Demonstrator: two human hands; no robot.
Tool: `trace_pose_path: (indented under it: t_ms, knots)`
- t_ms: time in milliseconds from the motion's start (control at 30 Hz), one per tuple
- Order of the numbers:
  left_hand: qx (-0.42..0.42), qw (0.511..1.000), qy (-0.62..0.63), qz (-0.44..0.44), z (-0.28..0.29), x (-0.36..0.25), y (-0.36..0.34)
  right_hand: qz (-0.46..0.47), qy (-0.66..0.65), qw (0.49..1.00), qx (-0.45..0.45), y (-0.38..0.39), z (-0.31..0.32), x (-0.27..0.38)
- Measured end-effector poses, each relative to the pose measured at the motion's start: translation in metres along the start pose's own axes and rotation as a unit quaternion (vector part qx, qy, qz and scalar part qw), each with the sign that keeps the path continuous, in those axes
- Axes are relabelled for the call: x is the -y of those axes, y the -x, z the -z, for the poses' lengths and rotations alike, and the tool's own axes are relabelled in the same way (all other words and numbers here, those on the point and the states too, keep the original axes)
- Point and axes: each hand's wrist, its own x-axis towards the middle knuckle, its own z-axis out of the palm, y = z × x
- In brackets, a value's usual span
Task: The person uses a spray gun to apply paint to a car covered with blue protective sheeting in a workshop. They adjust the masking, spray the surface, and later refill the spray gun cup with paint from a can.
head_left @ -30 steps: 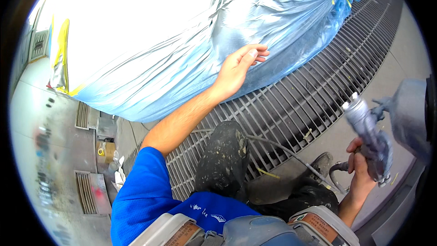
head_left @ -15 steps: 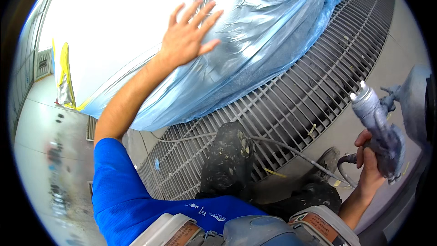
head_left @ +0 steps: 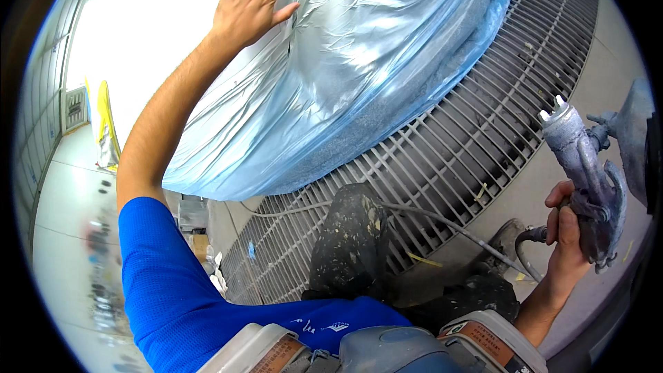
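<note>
The right hand [head_left: 568,238] curls around a spray gun [head_left: 587,173], whose grey cup [head_left: 634,145], contents hidden, sits just beyond it. The left hand [head_left: 247,10] spreads its fingers over blue plastic sheeting [head_left: 345,110]; I cannot tell whether they touch. Well below that hand are a greyish container [head_left: 192,215] and a brown box [head_left: 200,245], contents unclear.
</note>
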Motion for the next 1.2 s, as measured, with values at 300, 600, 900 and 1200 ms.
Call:
trace_pose_path:
  t_ms: [300,600,900,1200]
  knots:
    - [0.018,1.0,-0.018,0.001,0.003,0.003,-0.002,-0.022,-0.016,1.0,0.009,-0.001,0.005,0.001]
    - [0.028,0.999,-0.017,-0.003,0.008,0.004,-0.001,-0.061,-0.007,0.998,-0.008,-0.002,0.012,0.009]
    - [-0.011,0.999,-0.043,-0.008,-0.006,0.003,-0.014,-0.118,-0.057,0.991,0.023,0.003,0.011,0.003]
    - [-0.002,0.998,-0.058,-0.011,-0.004,0.002,-0.018,-0.09,-0.045,0.995,0.023,0.005,0.016,-0.004]
